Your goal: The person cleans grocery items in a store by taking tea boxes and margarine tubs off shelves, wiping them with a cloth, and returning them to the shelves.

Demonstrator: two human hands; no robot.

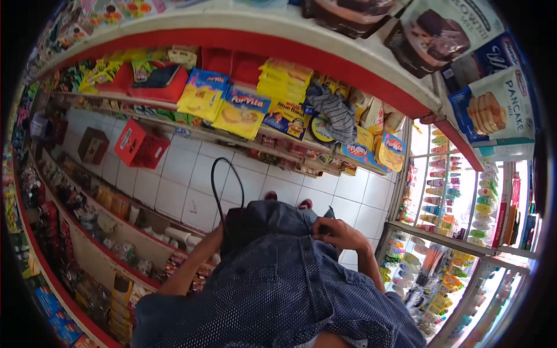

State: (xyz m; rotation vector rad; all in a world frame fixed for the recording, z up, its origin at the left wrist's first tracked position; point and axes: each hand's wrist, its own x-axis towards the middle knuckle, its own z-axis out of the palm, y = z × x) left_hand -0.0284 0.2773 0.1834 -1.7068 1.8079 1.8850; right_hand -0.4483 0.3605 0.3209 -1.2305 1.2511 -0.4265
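Observation:
At my waist, dark fabric (264,217) bunches below my navy mesh shirt (272,278). My right hand (339,234) is by the right edge of this fabric, its fingers curled in and closed; what they hold, if anything, is hidden. My left hand (219,233) reaches the fabric's left side, where its fingers are out of sight. A thin black cable (213,180) loops up beside my left hand and ends behind the dark fabric. My shoes (306,204) show on the tiles beyond it.
Ahead, a shelf carries yellow Forvita packs (241,113), a Blue Band pack (287,119) and a striped cloth (335,113). Pancake mix (493,107) stands on the upper shelf at right. A red box (139,145) sits on white floor tiles (194,168). Glass cases (435,232) flank my right.

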